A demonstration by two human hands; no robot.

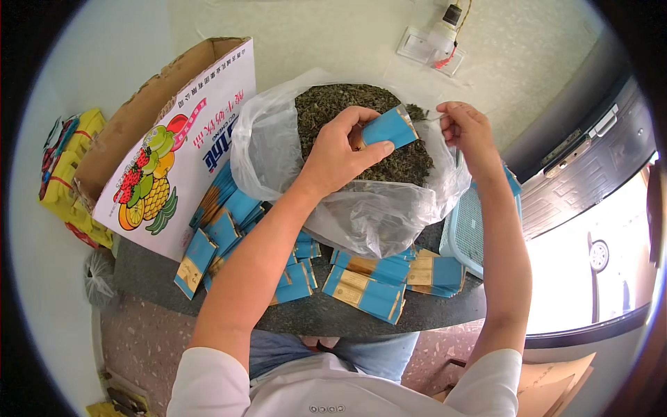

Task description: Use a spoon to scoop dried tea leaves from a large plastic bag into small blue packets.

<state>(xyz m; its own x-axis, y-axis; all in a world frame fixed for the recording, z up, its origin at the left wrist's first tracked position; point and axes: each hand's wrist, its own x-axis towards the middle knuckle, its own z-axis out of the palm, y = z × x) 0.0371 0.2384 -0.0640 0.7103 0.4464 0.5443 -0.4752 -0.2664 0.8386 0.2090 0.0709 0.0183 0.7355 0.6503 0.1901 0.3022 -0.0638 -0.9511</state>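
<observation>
My left hand (pixel 341 148) holds a blue and gold paper packet (pixel 391 127) over a large clear plastic bag (pixel 365 213) of dried, dark green leaves (pixel 338 101). The packet lies tilted, its end towards my right hand (pixel 466 127). Between thumb and fingers, my right hand pinches the handle of a thin metal utensil (pixel 433 117); a small clump of leaves (pixel 416 112) is at its far end, beside the packet's end. Many similar packets (pixel 365 292) lie in stacks and fans on the dark countertop in front of the bag.
A white cardboard box (pixel 172 172) with fruit pictures stands at the left. A light blue plastic basket (pixel 461 229) sits right of the bag, under my right forearm. A wall socket with a plug (pixel 442 39) is behind. The rounded counter edge (pixel 338 328) runs before my body.
</observation>
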